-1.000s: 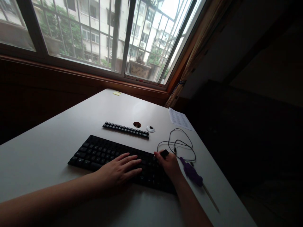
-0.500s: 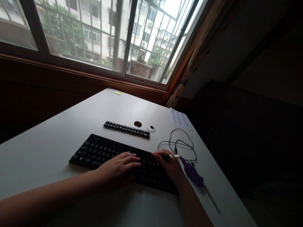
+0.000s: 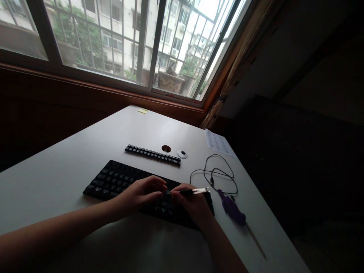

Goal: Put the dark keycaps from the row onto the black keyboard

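A black keyboard point(image 3: 113, 182) lies at a slant on the white desk, partly covered by both hands. My right hand point(image 3: 190, 199) is closed on a slim puller tool point(image 3: 186, 192) with a dark middle and a shiny metal end point(image 3: 202, 190) pointing right. Thin wire-like tips stick out from its left end, above the keys. Curled over the keyboard's middle, my left hand point(image 3: 145, 191) brings thumb and forefinger together right at those tips. What they pinch is too small to make out. Behind the keyboard stand loose black keycaps point(image 3: 152, 154) in neat rows.
A thin black cable point(image 3: 218, 170) lies looped to the right. Near it is a purple-handled tool point(image 3: 233, 208) with a long thin shaft. A round desk hole point(image 3: 166, 149), its white cover point(image 3: 182, 154), a printed sheet point(image 3: 217, 142) and yellow notes point(image 3: 142, 111) are farther back.
My right hand has moved left with the puller, from the keyboard's right part to its middle. My left hand has lifted from lying flat and curled its fingers to the tool's tips.
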The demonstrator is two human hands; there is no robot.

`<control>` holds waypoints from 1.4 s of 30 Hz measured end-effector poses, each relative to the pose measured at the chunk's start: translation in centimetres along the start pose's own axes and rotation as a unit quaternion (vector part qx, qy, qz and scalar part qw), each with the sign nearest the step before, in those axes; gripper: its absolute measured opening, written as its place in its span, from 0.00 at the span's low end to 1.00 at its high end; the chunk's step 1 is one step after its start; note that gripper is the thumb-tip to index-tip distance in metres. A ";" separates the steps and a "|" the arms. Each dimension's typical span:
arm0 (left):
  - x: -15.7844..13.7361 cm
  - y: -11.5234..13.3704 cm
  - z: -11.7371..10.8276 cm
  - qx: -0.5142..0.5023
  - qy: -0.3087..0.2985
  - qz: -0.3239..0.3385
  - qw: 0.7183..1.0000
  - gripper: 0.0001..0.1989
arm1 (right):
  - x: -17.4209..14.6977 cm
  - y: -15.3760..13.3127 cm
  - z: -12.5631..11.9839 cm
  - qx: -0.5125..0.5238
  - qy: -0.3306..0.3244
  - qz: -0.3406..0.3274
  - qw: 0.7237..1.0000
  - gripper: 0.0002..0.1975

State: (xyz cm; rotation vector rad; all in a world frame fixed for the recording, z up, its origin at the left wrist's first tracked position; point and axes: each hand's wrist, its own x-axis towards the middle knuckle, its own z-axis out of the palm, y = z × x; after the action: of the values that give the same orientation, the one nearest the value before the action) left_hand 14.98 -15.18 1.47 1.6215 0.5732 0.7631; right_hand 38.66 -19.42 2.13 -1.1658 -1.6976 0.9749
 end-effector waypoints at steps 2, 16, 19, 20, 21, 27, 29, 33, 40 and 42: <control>0.0 0.1 0.2 -0.069 -0.010 -0.033 0.997 0.17 | 0.0 -0.2 0.3 0.001 -0.008 -0.013 1.000 0.08; 0.1 0.5 0.2 -0.203 -0.023 -0.144 0.968 0.17 | 0.2 -1.0 0.9 -0.002 -0.029 -0.055 0.998 0.04; 0.2 0.5 0.0 -0.199 -0.027 -0.145 0.969 0.17 | 0.2 -1.0 0.9 -0.007 -0.032 -0.068 0.997 0.04; 0.2 0.5 0.0 -0.199 -0.028 -0.146 0.969 0.17 | 0.2 -1.1 0.9 -0.010 -0.033 -0.072 0.997 0.04; 0.2 0.6 0.0 -0.199 -0.028 -0.146 0.969 0.17 | 0.2 -1.1 0.9 -0.017 -0.035 -0.077 0.996 0.04; 0.2 0.0 0.1 -0.194 -0.034 -0.137 0.971 0.18 | 0.0 -1.4 1.0 -0.043 -0.028 -0.090 0.995 0.08; 0.1 -0.1 0.1 -0.188 -0.039 -0.130 0.973 0.19 | -0.1 -1.3 1.1 -0.033 -0.028 -0.074 0.996 0.09; 0.0 -0.1 0.1 -0.168 -0.053 -0.117 0.977 0.20 | -0.3 -0.9 1.3 0.000 -0.035 -0.045 0.998 0.09; 0.0 0.2 0.0 -0.156 -0.063 -0.107 0.980 0.20 | -0.3 -1.1 1.2 0.047 -0.052 -0.041 0.997 0.08; -0.1 0.1 0.0 -0.162 -0.054 -0.105 0.980 0.20 | -0.3 -1.1 1.2 0.063 -0.063 -0.035 0.995 0.08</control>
State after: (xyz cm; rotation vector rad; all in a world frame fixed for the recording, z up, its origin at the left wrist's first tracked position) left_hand 14.97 -15.28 1.59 1.2705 0.5047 0.5737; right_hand 37.29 -20.19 2.65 -0.9737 -1.7360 1.1150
